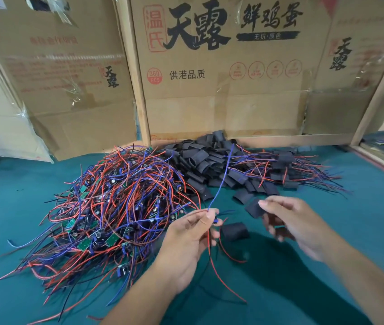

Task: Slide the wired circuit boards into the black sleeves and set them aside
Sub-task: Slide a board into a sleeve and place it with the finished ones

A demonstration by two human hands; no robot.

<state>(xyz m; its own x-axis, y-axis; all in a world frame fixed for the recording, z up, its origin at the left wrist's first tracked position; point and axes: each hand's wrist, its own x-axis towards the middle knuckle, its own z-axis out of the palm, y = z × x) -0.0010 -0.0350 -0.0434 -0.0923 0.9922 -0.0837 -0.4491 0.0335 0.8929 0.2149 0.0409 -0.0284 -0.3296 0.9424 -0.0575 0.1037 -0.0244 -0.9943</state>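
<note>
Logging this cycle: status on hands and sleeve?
Left hand pinches wired board. Right hand holds black sleeve, apart from board. Spare sleeve on mat between.

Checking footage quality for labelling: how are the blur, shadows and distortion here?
Head view: right hand slightly motion-blurred, its black sleeve soft-edged; left hand sharper; dark arm shadows fall on the green table; wide-angle bending tilts the cardboard boxes at the frame edges; faint glare on their tape.

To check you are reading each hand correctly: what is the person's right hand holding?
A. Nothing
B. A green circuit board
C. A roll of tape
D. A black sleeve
D: the right hand pinches a black sleeve at its fingertips, while the left hand holds the wired board.
</note>
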